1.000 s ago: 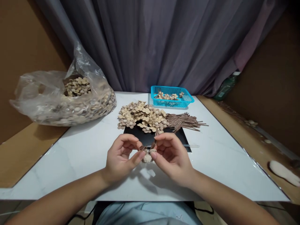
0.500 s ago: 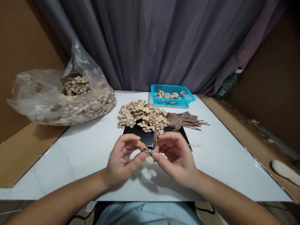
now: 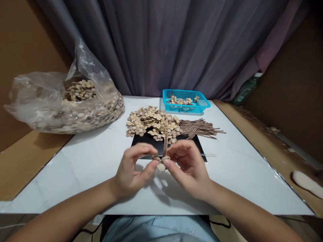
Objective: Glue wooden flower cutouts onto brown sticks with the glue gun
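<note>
Two containers showing: plastic bag (image 3: 63,104) bulging with tan discs, blue basket (image 3: 185,101) carrying a few. I'm seeing both hands, left (image 3: 132,166) and right (image 3: 185,164), pinching the ribbon piece (image 3: 163,158) above the worktop (image 3: 88,161), sitting slightly higher than before.

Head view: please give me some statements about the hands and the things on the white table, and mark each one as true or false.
1. Both hands, the left hand and the right hand, pinch one small piece with a brown strip sticking up. True.
2. The blue basket stands at the near edge of the table. False: it stands at the far edge, by the curtain.
3. The plastic bag lies to the left. True.
4. The pile of tan discs lies inside the basket. False: it lies on the table, partly on a black mat.
</note>
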Demonstrator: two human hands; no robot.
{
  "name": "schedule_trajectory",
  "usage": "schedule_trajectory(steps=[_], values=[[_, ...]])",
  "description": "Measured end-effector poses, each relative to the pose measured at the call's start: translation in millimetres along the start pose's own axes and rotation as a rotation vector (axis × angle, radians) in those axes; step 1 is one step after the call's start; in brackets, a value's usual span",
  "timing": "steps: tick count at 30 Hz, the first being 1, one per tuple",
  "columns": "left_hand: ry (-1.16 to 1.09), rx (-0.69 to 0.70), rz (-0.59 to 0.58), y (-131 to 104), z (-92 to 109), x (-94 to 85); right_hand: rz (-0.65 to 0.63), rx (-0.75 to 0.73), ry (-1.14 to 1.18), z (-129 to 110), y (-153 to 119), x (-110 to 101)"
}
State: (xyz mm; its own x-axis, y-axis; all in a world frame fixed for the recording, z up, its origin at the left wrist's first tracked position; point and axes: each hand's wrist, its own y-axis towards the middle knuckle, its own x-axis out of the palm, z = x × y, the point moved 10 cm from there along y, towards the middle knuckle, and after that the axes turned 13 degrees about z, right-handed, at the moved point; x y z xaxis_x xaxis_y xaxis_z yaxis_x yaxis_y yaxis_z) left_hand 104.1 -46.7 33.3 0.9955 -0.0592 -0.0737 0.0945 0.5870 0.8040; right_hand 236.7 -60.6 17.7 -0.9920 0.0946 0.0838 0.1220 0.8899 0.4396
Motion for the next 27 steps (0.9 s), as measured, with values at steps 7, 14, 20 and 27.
schedule_trajectory(steps=[7, 14, 20, 27], values=[[0.162, 0.348, -0.202, 5.4, 22.3, 12.7, -0.037, -0.086, -0.102, -2.5, 0.4, 0.9], [0.284, 0.082, -0.337, 7.2, -2.8, 22.5, -0.092, -0.064, -0.191, 8.0, 1.2, 2.6], [0.31, -0.002, -0.301, 3.3, -10.0, 19.6, -0.128, 0.065, -0.122, 18.4, 3.2, 6.3], [0.079, -0.511, -0.311, -8.4, -41.6, 20.8, -0.145, 0.084, -0.067, 14.3, 3.5, 8.6]])
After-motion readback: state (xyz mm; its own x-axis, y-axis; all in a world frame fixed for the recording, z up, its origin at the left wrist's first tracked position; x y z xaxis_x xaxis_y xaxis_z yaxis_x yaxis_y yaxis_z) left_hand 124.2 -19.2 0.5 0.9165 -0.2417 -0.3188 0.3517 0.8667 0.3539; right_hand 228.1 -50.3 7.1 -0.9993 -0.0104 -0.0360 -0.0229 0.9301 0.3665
